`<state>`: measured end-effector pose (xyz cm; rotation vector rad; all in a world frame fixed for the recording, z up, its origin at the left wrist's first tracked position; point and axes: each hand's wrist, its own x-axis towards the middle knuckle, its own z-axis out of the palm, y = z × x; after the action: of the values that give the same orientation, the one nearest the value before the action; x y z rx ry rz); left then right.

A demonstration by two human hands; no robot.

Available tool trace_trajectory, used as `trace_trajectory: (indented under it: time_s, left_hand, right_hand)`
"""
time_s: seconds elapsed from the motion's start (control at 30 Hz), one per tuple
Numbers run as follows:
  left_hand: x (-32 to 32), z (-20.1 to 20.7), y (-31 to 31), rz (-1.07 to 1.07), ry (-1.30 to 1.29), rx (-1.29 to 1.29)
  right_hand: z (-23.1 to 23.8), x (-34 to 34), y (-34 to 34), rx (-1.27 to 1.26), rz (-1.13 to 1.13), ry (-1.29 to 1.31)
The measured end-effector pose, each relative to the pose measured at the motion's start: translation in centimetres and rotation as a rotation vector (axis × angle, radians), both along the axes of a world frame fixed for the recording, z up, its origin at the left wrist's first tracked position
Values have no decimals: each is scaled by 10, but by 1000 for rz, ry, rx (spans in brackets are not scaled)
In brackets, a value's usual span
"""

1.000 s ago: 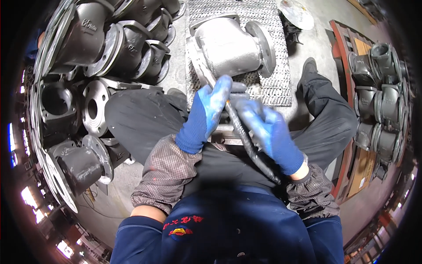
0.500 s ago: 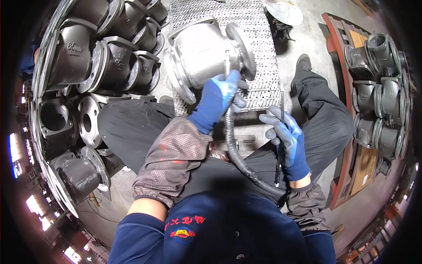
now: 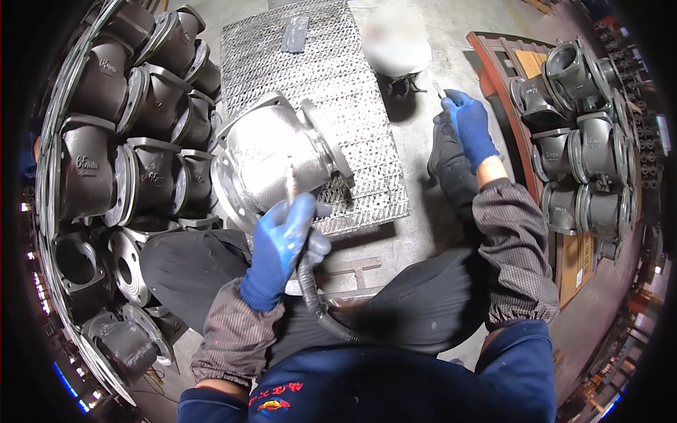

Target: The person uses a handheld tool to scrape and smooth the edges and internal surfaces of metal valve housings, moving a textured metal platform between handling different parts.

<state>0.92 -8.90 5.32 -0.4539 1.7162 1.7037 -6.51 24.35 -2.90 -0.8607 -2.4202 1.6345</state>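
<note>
A grey cast valve body (image 3: 271,151) with flanges lies on its side on a patterned metal bench top (image 3: 310,77). My left hand (image 3: 285,236), in a blue glove, is closed round a slim tool (image 3: 290,183) with a thin pale tip that points at the valve body. I cannot tell whether the tip touches it. A black ribbed hose (image 3: 317,303) runs from under that hand across my lap. My right hand (image 3: 469,127), also gloved, reaches out beyond the bench's right side. It is closed on a thin stick (image 3: 438,89), whose pale end sticks out; the rest is hidden.
Stacked grey valve bodies (image 3: 84,169) stand at the left. More valve bodies (image 3: 596,151) sit on a reddish-brown rack (image 3: 486,63) at the right. Beyond the bench's right edge is a round white surface (image 3: 398,53), partly blurred. A small dark plate (image 3: 295,35) lies on the bench.
My right hand has moved from near my lap forward, carrying the thin stick away. My left hand stays by the valve body with the slim tool. The whole view has shifted.
</note>
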Motion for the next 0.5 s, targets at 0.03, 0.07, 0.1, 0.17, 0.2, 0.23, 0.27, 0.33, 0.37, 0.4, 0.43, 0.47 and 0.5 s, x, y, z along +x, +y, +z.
trace_trajectory:
  time_s: [0.03,0.07,0.1,0.17,0.2,0.23,0.27,0.33,0.37,0.4,0.43,0.47,0.5]
  left_hand:
    - [2,0,-8,39,30,36]
    - [2,4,-12,46,42,-31]
    - [2,7,-16,52,53,-97]
    - [5,1,-28,71,97,-114]
    - [4,-1,-29,71,105,-117]
    - [3,-1,-30,77,113,-123]
    - [2,-2,-31,81,108,-125]
    - [-2,-2,-31,74,70,-139]
    - [-3,-2,-31,78,65,-138]
    - [-4,-2,-32,76,74,-123]
    - [-4,-1,-33,73,83,-108]
    - [-5,-1,-33,77,68,-115]
    - [-5,-2,-32,78,62,-114]
  right_hand:
    - [-3,-8,0,-2,2,-3]
    - [-5,-15,-1,57,34,-51]
    - [-7,-21,-2,117,66,-99]
    - [-15,-35,-2,138,64,-139]
    - [-23,-41,0,168,56,-139]
    - [-30,-47,1,195,53,-139]
    - [-35,-52,2,211,48,-126]
    - [-38,-59,6,239,65,-144]
    - [-38,-63,8,267,77,-158]
    - [-45,-65,14,252,100,-116]
    - [-44,-66,19,253,103,-121]
    - [-43,-66,24,164,118,-158]
    - [-44,-67,28,75,133,-194]
